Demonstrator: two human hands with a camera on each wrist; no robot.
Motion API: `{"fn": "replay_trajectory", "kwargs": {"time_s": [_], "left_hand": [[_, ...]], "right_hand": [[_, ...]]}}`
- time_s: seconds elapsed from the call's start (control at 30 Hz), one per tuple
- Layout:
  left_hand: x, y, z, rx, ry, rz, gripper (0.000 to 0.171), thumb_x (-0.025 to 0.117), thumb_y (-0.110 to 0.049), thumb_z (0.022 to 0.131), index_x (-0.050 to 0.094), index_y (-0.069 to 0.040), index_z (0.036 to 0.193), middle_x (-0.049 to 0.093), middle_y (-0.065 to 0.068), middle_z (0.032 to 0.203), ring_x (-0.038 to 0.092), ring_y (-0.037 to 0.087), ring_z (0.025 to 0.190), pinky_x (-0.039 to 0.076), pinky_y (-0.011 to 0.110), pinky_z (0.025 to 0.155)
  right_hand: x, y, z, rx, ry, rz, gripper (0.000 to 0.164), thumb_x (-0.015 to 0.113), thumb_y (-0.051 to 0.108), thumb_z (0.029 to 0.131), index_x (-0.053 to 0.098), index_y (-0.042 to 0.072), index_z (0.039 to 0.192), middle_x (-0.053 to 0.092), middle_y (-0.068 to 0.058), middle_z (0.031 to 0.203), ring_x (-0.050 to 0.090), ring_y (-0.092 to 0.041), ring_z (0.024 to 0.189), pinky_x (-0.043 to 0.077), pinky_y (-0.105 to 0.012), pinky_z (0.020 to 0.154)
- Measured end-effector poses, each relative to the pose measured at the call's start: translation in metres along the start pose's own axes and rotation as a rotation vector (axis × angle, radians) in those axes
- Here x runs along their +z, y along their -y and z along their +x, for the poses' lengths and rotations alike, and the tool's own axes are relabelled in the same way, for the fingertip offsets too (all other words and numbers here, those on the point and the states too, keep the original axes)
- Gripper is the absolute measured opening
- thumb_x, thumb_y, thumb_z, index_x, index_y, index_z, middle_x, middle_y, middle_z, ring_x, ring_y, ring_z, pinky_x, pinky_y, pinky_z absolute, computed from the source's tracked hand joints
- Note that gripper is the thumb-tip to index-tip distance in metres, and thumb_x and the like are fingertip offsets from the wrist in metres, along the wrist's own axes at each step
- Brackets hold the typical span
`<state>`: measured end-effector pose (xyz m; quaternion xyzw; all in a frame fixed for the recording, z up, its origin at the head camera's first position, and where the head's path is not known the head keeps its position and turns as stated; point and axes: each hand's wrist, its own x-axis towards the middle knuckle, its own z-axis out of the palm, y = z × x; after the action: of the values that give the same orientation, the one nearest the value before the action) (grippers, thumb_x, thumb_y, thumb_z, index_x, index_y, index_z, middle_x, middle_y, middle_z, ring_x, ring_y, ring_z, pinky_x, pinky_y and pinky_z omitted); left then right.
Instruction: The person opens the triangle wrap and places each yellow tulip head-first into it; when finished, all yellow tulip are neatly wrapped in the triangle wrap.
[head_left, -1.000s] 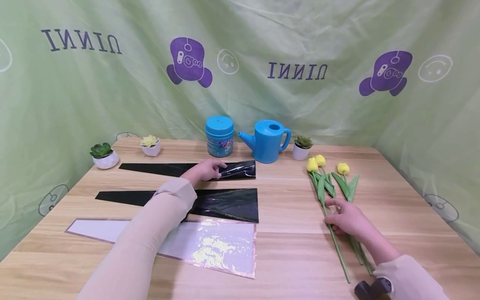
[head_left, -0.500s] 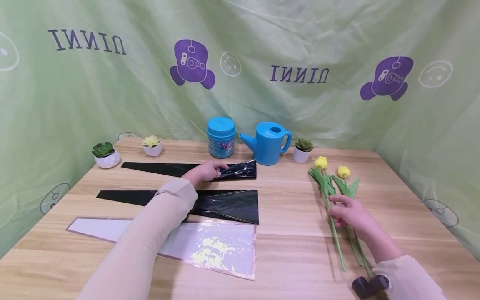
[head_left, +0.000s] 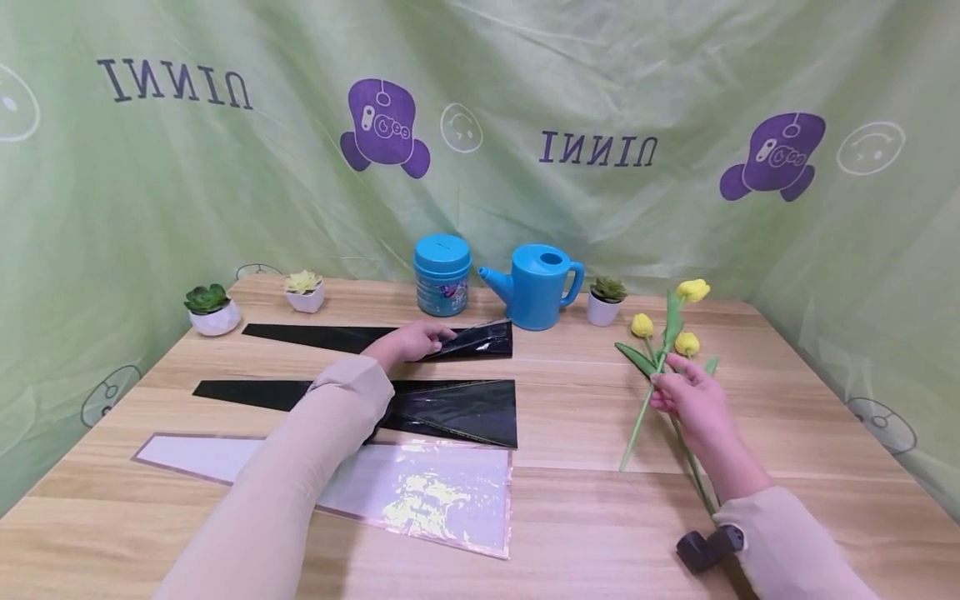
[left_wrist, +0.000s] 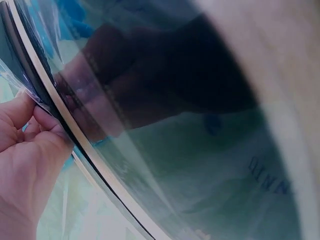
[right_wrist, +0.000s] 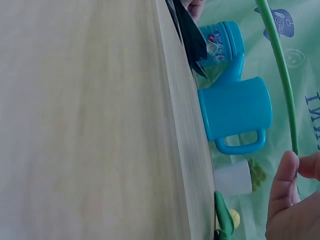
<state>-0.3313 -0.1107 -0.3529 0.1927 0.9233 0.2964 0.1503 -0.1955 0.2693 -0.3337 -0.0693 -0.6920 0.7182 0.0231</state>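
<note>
My right hand pinches a yellow tulip by its green stem between thumb and fingers. The bloom is raised and leans right, while the stem's lower end slants down to the left. In the right wrist view the stem rises from the thumb and fingertips. Two more yellow tulips lie on the table behind and under that hand. My left hand pinches the edge of the far black flower sleeve, its wide right end lifted slightly apart. The left wrist view shows the thumb and fingers at the sleeve's glossy film.
A second black sleeve and a white, pink-edged sleeve lie nearer, partly under the left arm. Along the back stand a blue tub, a blue watering can and several small potted succulents. Behind hangs a green curtain.
My right hand lifts one tulip off the others and turns it, so its bloom swings right and its stem end left. The left hand stays at the far sleeve.
</note>
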Motion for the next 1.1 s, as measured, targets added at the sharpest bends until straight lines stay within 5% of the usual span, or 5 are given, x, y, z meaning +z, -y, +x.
{"fn": "replay_trajectory", "kwargs": {"time_s": [0.33,0.5,0.7,1.1], "left_hand": [[0.001,0.004,0.0,-0.048,0.011,-0.112,0.038,0.044,-0.001,0.094,0.052,-0.007,0.13,0.044,0.016,0.139,0.041,0.027,0.119,0.033,0.039,0.099],[0.0,0.005,0.0,-0.044,0.005,-0.183,0.037,0.043,0.002,0.093,0.053,-0.006,0.128,0.048,0.016,0.131,0.043,0.025,0.108,0.035,0.031,0.087],[0.002,0.007,0.0,-0.003,-0.005,-0.288,0.019,0.043,0.008,0.09,0.047,0.004,0.108,0.046,0.01,0.091,0.042,0.02,0.085,0.034,0.024,0.071],[0.002,0.006,-0.001,-0.069,-0.017,-0.304,0.007,0.042,0.003,0.094,0.046,0.0,0.098,0.044,0.007,0.087,0.042,0.019,0.082,0.035,0.025,0.071]], "right_hand": [[0.028,0.007,0.02,-0.02,-0.172,0.319,0.063,0.045,-0.01,0.087,0.018,0.001,0.143,0.057,0.001,0.066,0.056,-0.006,0.052,0.05,-0.016,0.055],[0.043,0.006,0.036,-0.031,-0.248,0.344,0.042,0.046,-0.011,0.085,0.031,0.007,0.121,0.058,0.002,0.059,0.057,-0.006,0.049,0.051,-0.018,0.053],[0.055,0.002,0.049,-0.049,-0.292,0.354,0.037,0.045,-0.013,0.083,0.029,0.008,0.109,0.055,0.001,0.062,0.055,-0.007,0.047,0.051,-0.019,0.052],[0.074,-0.008,0.071,-0.073,-0.469,0.483,0.042,0.046,-0.016,0.078,0.026,0.012,0.104,0.045,-0.006,0.077,0.057,-0.01,0.05,0.052,-0.021,0.054]]}}
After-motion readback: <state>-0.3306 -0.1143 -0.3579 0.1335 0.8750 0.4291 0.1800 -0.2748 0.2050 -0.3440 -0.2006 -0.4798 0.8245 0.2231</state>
